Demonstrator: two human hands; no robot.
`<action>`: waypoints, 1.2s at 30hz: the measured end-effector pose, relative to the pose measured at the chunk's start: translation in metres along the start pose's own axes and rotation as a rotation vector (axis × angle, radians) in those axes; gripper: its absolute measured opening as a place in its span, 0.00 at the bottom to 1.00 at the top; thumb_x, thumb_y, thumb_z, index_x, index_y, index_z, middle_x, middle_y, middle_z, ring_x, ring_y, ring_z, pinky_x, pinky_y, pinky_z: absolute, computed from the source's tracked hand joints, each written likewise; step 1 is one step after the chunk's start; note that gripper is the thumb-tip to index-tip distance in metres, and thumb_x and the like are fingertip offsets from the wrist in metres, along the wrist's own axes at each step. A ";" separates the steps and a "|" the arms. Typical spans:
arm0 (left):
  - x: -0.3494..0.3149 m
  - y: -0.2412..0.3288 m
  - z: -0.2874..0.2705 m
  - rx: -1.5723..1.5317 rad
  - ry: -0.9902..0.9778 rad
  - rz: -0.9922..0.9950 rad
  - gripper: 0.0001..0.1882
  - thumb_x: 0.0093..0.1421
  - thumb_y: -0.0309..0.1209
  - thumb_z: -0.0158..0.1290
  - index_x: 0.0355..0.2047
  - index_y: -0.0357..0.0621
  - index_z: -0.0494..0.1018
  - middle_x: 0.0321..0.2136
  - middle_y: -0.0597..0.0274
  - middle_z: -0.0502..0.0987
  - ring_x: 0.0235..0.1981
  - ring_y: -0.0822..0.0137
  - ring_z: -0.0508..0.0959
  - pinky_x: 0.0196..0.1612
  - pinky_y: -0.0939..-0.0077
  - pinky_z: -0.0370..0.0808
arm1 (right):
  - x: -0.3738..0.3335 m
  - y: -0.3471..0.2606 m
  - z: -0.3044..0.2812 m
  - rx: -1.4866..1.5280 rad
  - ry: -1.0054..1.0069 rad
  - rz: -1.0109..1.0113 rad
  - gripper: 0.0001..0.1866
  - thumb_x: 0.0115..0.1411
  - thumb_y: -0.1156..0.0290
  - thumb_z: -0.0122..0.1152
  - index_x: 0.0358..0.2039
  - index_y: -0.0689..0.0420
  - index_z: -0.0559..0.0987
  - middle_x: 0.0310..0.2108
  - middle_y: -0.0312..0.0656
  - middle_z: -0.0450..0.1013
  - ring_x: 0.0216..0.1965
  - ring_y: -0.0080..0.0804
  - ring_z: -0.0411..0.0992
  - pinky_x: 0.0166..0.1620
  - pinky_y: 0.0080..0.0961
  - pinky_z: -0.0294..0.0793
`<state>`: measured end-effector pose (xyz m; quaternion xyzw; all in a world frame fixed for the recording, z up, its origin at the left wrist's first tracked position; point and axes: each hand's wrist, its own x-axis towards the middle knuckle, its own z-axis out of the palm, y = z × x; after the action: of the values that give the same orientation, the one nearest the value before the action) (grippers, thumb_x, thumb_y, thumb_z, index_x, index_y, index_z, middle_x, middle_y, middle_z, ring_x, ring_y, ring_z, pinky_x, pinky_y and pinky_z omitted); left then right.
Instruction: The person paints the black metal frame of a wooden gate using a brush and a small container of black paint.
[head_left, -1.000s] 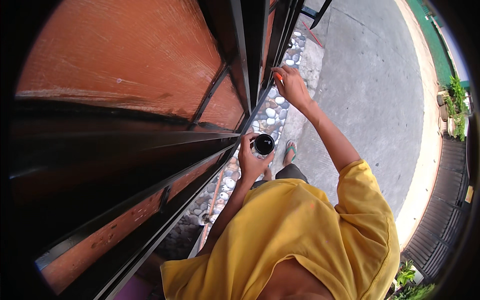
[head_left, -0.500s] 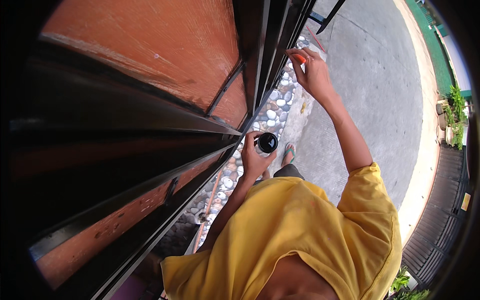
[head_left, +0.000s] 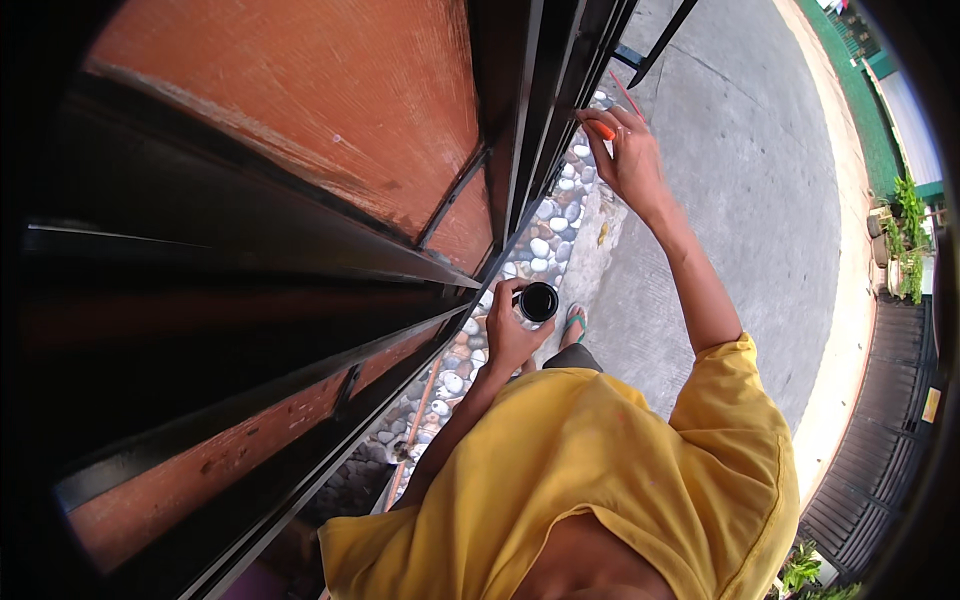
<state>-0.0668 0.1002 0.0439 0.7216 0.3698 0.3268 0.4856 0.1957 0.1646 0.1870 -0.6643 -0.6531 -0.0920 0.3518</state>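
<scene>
— Gate (head_left: 300,150) first: what fills the side left of the small can?

— Rust-orange panels framed by black metal bars (head_left: 520,120), running from the near edge up past the can. At the foot of the gate, below and around the can, lies a strip of pale rounded pebbles (head_left: 545,240).

— And the can itself?

— Small round can (head_left: 538,301), dark inside, open top facing up. The left hand (head_left: 510,335) has its grip closed around the can's side, fingers wrapped, holding it just beside the gate's lower bars.

— Further right?

— Above and right of the can, the right hand (head_left: 630,160) is raised against a black bar. Its grip is pinched shut on a thin brush with an orange handle (head_left: 606,128); the slim red end pokes up past the fingers. I cannot tell whether the bristles touch the bar.

— Beyond that?

— Right of the can, a grey concrete drive (head_left: 740,200); a foot in a green sandal (head_left: 574,322) stands just beside the can; the yellow shirt (head_left: 600,480) sits below it.
</scene>
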 end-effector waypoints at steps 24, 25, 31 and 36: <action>-0.002 0.001 0.004 0.007 0.030 0.022 0.34 0.40 0.27 0.70 0.48 0.39 0.67 0.45 0.54 0.72 0.46 0.58 0.77 0.46 0.66 0.77 | -0.005 0.002 0.019 0.099 -0.167 0.139 0.08 0.57 0.78 0.60 0.37 0.66 0.80 0.32 0.57 0.76 0.33 0.57 0.76 0.38 0.42 0.75; -0.001 0.001 0.004 0.005 0.022 0.030 0.34 0.40 0.27 0.70 0.48 0.39 0.67 0.45 0.53 0.72 0.47 0.58 0.77 0.46 0.65 0.77 | -0.008 0.011 0.026 0.073 -0.161 0.116 0.08 0.58 0.78 0.59 0.37 0.66 0.81 0.32 0.57 0.76 0.33 0.57 0.76 0.38 0.42 0.75; -0.002 0.000 0.002 0.015 0.042 0.032 0.34 0.40 0.25 0.70 0.48 0.39 0.67 0.46 0.53 0.72 0.47 0.57 0.77 0.46 0.65 0.78 | 0.034 -0.008 -0.019 0.073 -0.007 0.025 0.08 0.60 0.76 0.60 0.38 0.63 0.81 0.32 0.54 0.76 0.31 0.55 0.76 0.36 0.41 0.75; -0.002 0.001 0.005 -0.019 0.057 0.037 0.33 0.40 0.25 0.70 0.47 0.39 0.67 0.45 0.53 0.72 0.46 0.59 0.77 0.46 0.66 0.78 | 0.053 -0.035 -0.071 -0.031 0.146 -0.049 0.09 0.59 0.76 0.62 0.41 0.61 0.81 0.32 0.50 0.77 0.33 0.49 0.76 0.37 0.38 0.75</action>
<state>-0.0636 0.0961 0.0430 0.7140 0.3669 0.3595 0.4758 0.1938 0.1615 0.2821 -0.6452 -0.6401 -0.1590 0.3856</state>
